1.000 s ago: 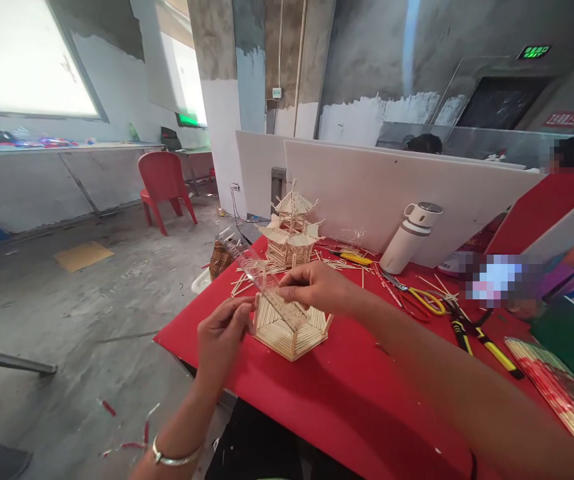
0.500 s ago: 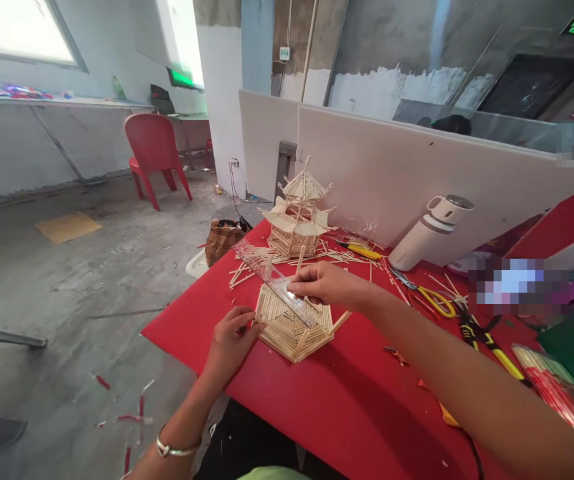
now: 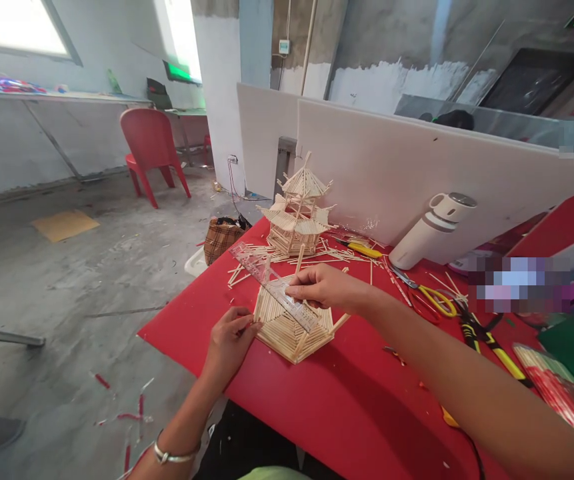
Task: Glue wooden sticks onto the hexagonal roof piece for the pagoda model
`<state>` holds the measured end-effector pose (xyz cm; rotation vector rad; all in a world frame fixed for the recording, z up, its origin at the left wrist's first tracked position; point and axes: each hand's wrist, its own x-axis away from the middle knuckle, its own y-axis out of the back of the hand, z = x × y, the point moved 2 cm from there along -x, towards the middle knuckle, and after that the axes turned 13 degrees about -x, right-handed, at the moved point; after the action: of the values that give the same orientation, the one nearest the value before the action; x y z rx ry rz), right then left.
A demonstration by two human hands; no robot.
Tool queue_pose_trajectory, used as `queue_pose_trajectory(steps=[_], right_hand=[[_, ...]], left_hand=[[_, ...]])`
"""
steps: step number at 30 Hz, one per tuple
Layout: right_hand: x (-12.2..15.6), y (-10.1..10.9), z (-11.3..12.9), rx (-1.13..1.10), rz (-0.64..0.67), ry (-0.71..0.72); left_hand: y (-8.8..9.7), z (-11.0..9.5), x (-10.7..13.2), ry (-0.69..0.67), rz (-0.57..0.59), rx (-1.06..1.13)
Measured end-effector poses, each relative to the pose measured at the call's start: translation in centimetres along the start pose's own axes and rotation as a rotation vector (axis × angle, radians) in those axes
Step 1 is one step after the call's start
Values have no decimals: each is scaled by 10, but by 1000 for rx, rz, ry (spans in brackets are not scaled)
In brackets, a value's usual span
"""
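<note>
Just now, the left hand (image 3: 231,333) had come down from beside a corner post to the left edge of the six-sided platform of pale wooden sticks (image 3: 277,338), and its blur from a second earlier was gone. The clear plastic ruler (image 3: 271,285) had turned so that its broad face showed more plainly, slanting across the platform with its near end over the strips around the middle; whether it touched them or hovered just above, the view did not settle. The fingers of the right hand (image 3: 319,285) were pinched narrow on the ruler, thumb against forefinger. Those of the left were drawn close together at the platform's left corner, though whether they gripped a stick there or merely steadied the edge, I could not tell. Over the last half second hardly anything moved, which suggested a steady pause for lining up or measuring, with the platform's upright posts as yet uneven: a tall pale stick post (image 3: 300,259) stood at the back, while a short pale stick post (image 3: 341,323) leaned outward at the right corner. The platform sat on the red tabletop (image 3: 367,400), in front of the tiered pagoda model of pale sticks (image 3: 297,213), with loose pale sticks (image 3: 339,255) scattered around that model's base.
</note>
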<state>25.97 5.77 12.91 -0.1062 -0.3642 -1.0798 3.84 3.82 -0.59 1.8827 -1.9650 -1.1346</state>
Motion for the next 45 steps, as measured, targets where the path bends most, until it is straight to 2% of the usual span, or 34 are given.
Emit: queue_pose_trajectory(steps=[18,33,45], right_hand=[[-2,-7,1,27,14,5],[-1,-6,-1,13,25,-5],[-1,-5,-2,-20,7,15]], left_hand=[[0,0,1,-15,-10,-26],[0,1,1,-12,8,-27],[0,2,1,-28,-20,-20]])
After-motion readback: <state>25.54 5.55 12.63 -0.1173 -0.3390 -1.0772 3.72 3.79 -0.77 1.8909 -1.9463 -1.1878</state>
